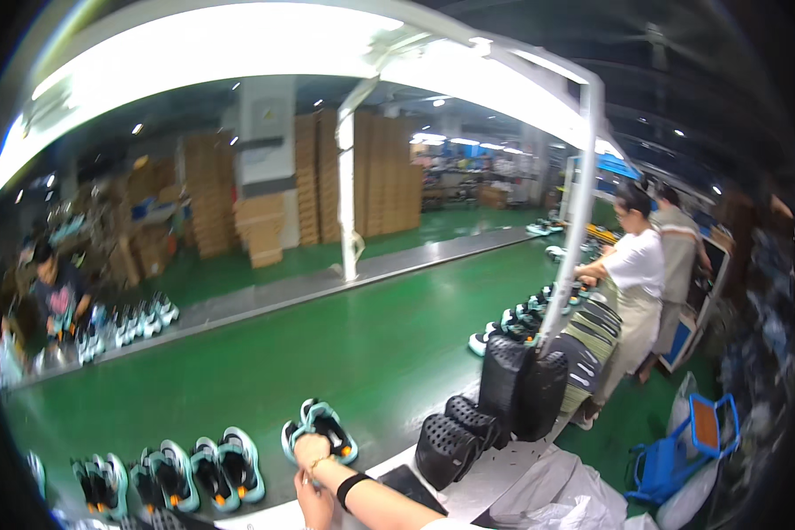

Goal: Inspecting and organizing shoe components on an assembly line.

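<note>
A pair of black and mint shoes (334, 431) with small orange patches lies on the green belt close in front of me. My right hand (311, 449) reaches over the left one of the pair, its fingers closed on that shoe and partly hidden. A black band and a thin bracelet circle my right forearm. Just below, near my right wrist, is my left hand (315, 502) with its fingers drawn together; what they hold, if anything, cannot be made out. To the left, similar pairs of shoes (227, 470) stand in a row along the near edge.
Black perforated blocks (450, 442) and tall black cases (505, 380) stand right of my hands, beside white plastic sheeting (561, 490). A white post (574, 230) rises there. Co-workers (632, 265) stand at the right; another person (57, 287) sits far left. A blue-framed chair (680, 455) is at lower right.
</note>
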